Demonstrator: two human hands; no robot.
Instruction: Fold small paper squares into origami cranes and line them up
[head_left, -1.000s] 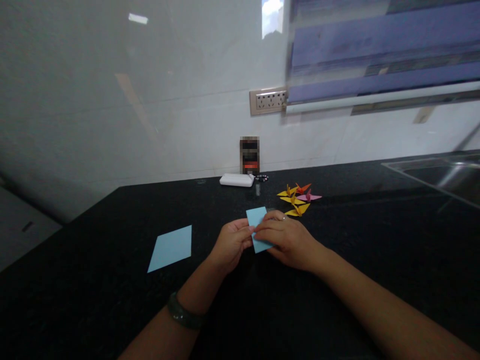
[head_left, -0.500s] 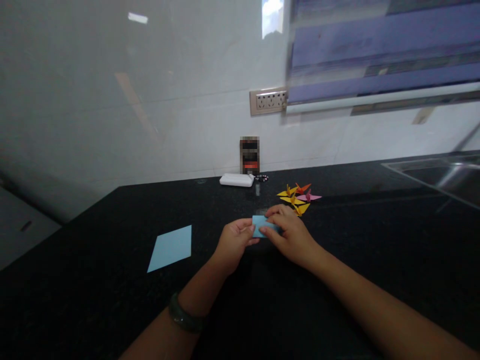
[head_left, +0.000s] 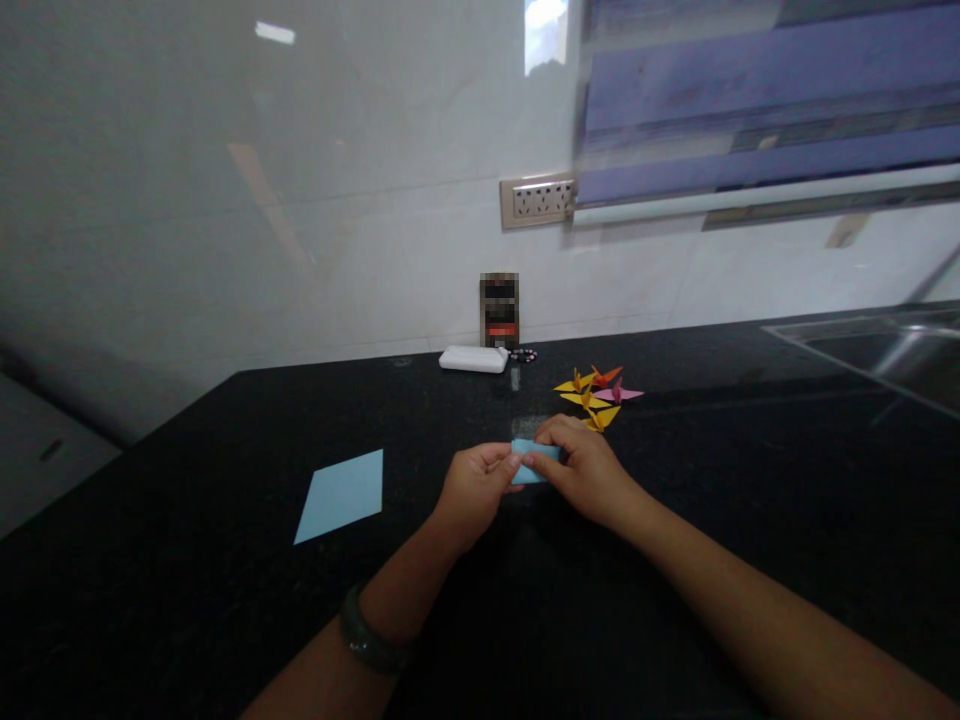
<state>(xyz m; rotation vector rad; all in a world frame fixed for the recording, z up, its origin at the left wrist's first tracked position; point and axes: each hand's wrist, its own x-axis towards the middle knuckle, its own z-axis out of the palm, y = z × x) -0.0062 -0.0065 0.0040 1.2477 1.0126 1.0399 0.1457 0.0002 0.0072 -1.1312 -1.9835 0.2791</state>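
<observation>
Pinching a folded light-blue paper rectangle (head_left: 531, 476) between left hand (head_left: 476, 490) and right hand (head_left: 589, 470), over the black stone desk (head_left: 525, 630); apparently unfinished, near already-shaped yellow, orange and pink paper cranes (head_left: 601, 420) and a flat, untouched light-blue paper sheet (head_left: 343, 495).

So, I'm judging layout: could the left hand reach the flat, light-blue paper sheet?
Probably yes: nothing stands between the left hand and that sheet, though it holds folded light-blue paper.

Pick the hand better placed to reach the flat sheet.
Probably left hand: it's nearer the sheet, on that side. Right hand sits farther off, beyond the folded paper. Both hands hold that paper, so left must let go first.
</observation>
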